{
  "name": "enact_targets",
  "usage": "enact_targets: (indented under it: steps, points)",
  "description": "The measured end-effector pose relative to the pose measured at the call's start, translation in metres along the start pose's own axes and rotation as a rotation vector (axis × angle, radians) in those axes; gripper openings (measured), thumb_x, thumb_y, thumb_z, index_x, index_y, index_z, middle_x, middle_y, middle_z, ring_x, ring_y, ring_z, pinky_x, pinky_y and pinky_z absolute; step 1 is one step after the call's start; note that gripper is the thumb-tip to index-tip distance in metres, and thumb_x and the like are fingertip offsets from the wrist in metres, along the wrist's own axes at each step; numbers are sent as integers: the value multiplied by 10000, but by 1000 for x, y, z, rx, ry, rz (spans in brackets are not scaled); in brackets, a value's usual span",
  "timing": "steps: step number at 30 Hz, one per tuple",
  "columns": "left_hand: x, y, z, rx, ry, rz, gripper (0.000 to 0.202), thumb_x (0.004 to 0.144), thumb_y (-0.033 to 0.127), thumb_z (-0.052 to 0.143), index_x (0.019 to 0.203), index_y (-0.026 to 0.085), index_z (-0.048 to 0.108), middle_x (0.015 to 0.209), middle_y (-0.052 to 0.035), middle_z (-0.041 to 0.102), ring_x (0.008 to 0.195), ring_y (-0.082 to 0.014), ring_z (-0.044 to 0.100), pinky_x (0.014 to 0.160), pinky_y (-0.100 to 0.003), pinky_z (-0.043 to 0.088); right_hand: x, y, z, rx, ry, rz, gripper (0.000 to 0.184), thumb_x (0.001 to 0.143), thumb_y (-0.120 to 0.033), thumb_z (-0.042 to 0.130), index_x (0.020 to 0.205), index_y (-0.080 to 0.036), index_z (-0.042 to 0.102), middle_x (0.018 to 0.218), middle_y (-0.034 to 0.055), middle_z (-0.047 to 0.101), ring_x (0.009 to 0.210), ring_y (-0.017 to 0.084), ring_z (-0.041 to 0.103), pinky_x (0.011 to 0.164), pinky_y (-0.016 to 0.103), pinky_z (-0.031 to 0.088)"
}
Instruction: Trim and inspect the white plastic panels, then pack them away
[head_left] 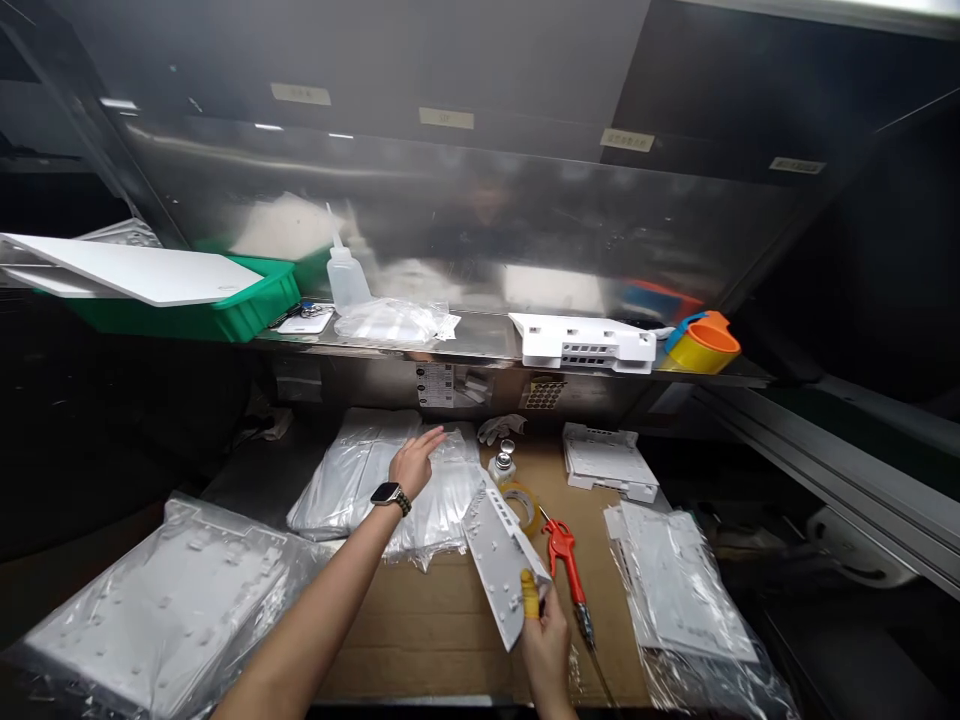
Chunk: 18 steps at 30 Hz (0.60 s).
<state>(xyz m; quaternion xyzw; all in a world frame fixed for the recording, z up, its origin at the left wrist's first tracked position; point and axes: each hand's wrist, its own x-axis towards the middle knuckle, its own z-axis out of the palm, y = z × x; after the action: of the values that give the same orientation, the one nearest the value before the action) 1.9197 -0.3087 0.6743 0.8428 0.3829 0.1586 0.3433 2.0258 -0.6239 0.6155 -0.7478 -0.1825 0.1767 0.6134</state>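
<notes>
My right hand (546, 640) grips the lower end of a white plastic panel (496, 565), which is tilted up above the cardboard. A yellow finger cot covers the thumb. My left hand (416, 463), with a watch on its wrist, reaches over a stack of clear plastic bags (352, 470). Its fingers are stretched out towards the right, at the bags, and it holds nothing that I can see. Just right of the panel lie a roll of tape (529, 505) and a red air blow gun (564, 560). Behind them stands a small pump bottle (502, 465).
Bagged white panels lie at left (157, 610) and right (690, 580). Further back are stacked white parts (607, 460) and a glove (501, 429). The shelf above bears a green bin (240, 310), a squeeze bottle (346, 280), a white housing (585, 340) and a yellow tape roll (697, 350).
</notes>
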Motion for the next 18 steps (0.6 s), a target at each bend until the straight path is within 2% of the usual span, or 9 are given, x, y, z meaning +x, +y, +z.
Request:
enact_targets:
  steps: [2,4,7,10,12,14,16,18]
  points:
    - [2,2,-6,-20,-104,23,374,967,330,615,1332,250,605,1532,-112,485,1339,-303,505,1146,-580,385,-1,-2,-12,5,60,34,808,750,-840,593,1121,-135,728,1006,153,793,928,313,743,762,339,594]
    - [0,3,0,-50,-241,28,311,942,315,658,1240,224,660,1417,-106,591,1195,-263,609,1039,-516,501,-5,-5,-23,11,119,62,815,725,-848,613,1093,-130,728,947,150,791,905,315,734,777,354,587]
    - [-11,5,24,-99,-426,-4,323,914,305,697,1215,192,662,1209,-82,688,954,-208,682,814,-398,599,-17,-10,-31,32,180,72,798,731,-808,656,1176,-148,708,1023,145,785,1006,332,711,880,381,561]
    - [-22,9,51,-136,-522,-44,305,917,326,699,1166,155,660,1021,-39,700,795,-171,676,675,-326,594,-28,-17,-24,39,154,29,801,792,-791,602,1270,-152,669,1165,166,753,1129,352,673,978,412,514]
    - [-28,13,64,-154,-519,-64,285,926,331,689,1143,150,661,975,-27,693,746,-154,662,633,-298,579,-30,-19,-18,22,105,-23,763,834,-769,563,1277,-156,667,1217,180,733,1160,356,665,1006,425,494]
    - [-31,18,72,-171,-468,-76,299,934,333,676,1172,152,652,974,-29,692,727,-147,654,613,-288,570,-29,-19,-15,-13,74,-76,716,849,-755,550,1236,-170,693,1228,182,729,1168,356,667,1003,422,494]
    - [-33,24,74,-185,-382,-71,329,941,331,661,1225,166,637,1048,-51,697,760,-153,659,631,-298,573,-27,-15,-17,-37,70,-76,702,843,-764,550,1199,-179,707,1227,180,730,1156,356,675,983,411,506]
    - [-36,31,72,-191,-295,-46,345,947,332,650,1263,196,627,1190,-83,681,860,-175,670,708,-333,590,-24,-9,-21,-20,88,-11,733,834,-786,539,1209,-174,687,1214,178,736,1137,352,683,965,397,520]
